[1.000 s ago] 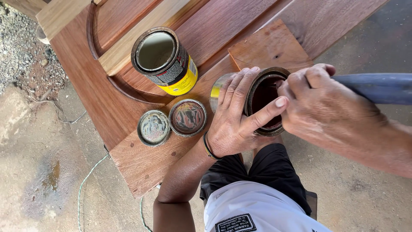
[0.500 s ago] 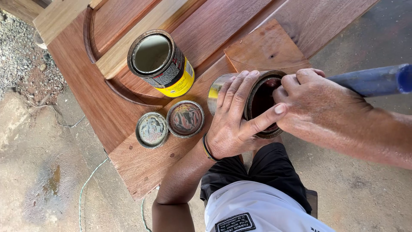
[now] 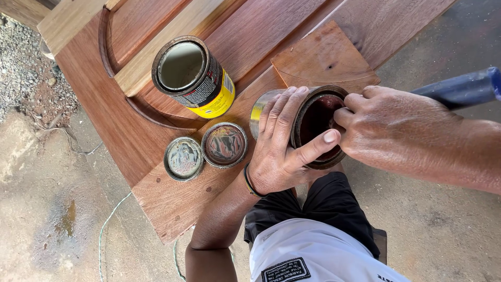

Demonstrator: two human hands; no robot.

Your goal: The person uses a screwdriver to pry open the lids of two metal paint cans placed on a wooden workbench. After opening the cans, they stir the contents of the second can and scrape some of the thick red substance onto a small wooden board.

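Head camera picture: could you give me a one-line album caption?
Left hand steadies an open tin on a wooden door while the right hand reaches into it.

Sunlit concrete floor (image 3: 62, 219), gravel (image 3: 23, 68) beside

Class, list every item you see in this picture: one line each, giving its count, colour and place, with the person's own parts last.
Open tin: one, yellow and black, upright on the wooden door panel, left of the hands.
Dark tin: one, open, dark red-brown inside, at the panel's near edge.
Round lids: two, stained, side by side on the panel.
Wooden door panel: one, reddish brown, with pale battens.
Square offcut: one, brown, behind the dark tin.
Blue handle: one, right edge.
Ground: grey concrete, gravel at left.
Left hand: fingers wrapped round the dark tin.
Right hand: fingers at the tin's rim.
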